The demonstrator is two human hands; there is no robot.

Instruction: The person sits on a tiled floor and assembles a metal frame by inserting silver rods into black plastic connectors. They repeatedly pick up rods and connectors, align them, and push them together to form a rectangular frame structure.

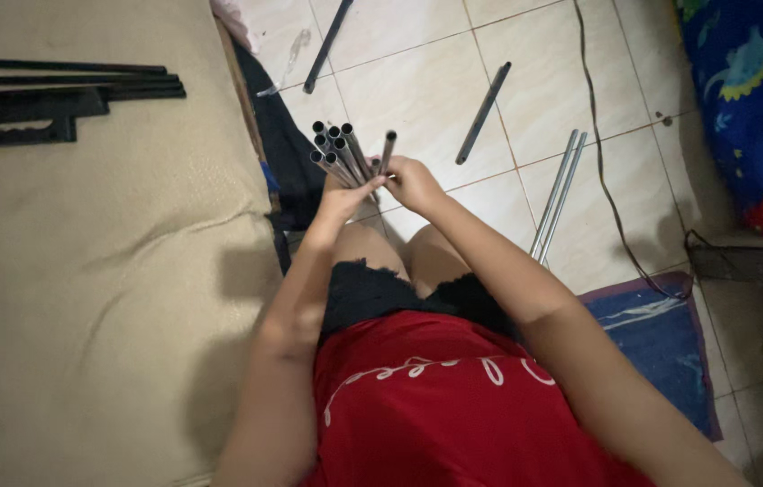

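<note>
Head view: my left hand [338,200] was wrapped around a bundle of short grey metal tubes [338,151], held above my knees, open ends facing up toward the camera. My right hand [412,183] was just beside it, fingers pinched on one more grey metal tube [388,150] that stood at the right edge of the bundle, touching or nearly touching it; I couldn't tell which. The tubes' long axes ran up and away from me, fanning a little to the left. The right hand was the nearer one to that single tube.

On the cream floor tiles [417,86], loose pieces lay ahead and to my right: a dark grey metal bar [483,112], a longer dark rod [327,45] cut off by the top edge, and a pair of long silver pipes [557,194] side by side, their lower ends hidden behind my right arm. Flat black metal rails [57,90] lay on the beige mattress [84,298] at my left, well apart from both hands.

The lower ends of the bundle were hidden inside my left palm; the exact tube count was hard to make out.
</note>
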